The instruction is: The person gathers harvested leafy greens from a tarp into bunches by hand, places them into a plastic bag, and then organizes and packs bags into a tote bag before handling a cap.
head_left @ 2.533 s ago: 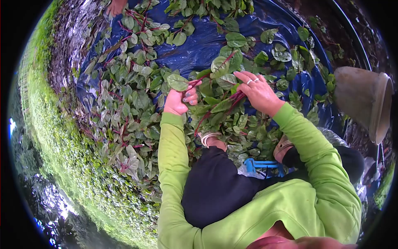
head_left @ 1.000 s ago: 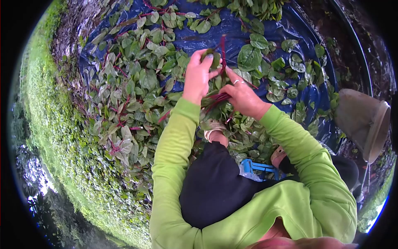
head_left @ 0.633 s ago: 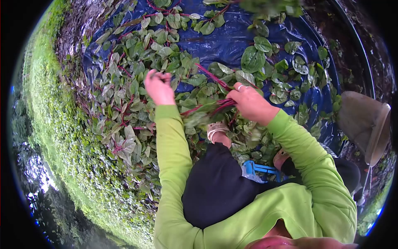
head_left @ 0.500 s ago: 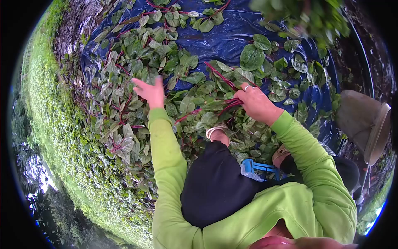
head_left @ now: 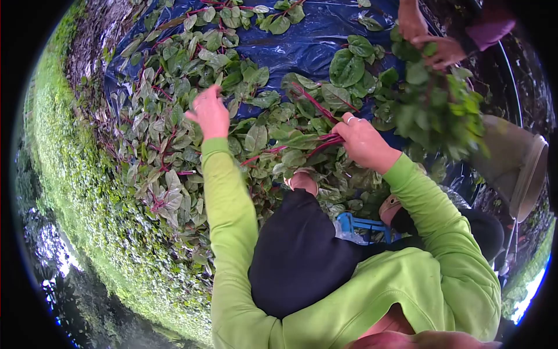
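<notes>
Several red stems (head_left: 317, 104) with green leaves are gripped in my right hand (head_left: 363, 139), which has a ring on one finger. Their tips point up and left over the leaf pile. My left hand (head_left: 210, 113) is over the left part of the leafy heap (head_left: 174, 134), its fingers apart and nothing visible in them. Leafy cuttings with red stems lie around both hands, on a blue sheet (head_left: 279, 49).
At the upper right, another person's hands (head_left: 436, 43) hold a big leafy bunch (head_left: 439, 107), blurred by motion. Right of it stands a tilted, worn bucket (head_left: 511, 163). A blue plastic frame (head_left: 366, 225) is between my legs. Green vegetation (head_left: 104, 232) borders the left.
My left hand has left the stems and moved left, its fingers now apart. My right hand still holds the stems. The other person's bunch has moved from the top toward the right, near the bucket.
</notes>
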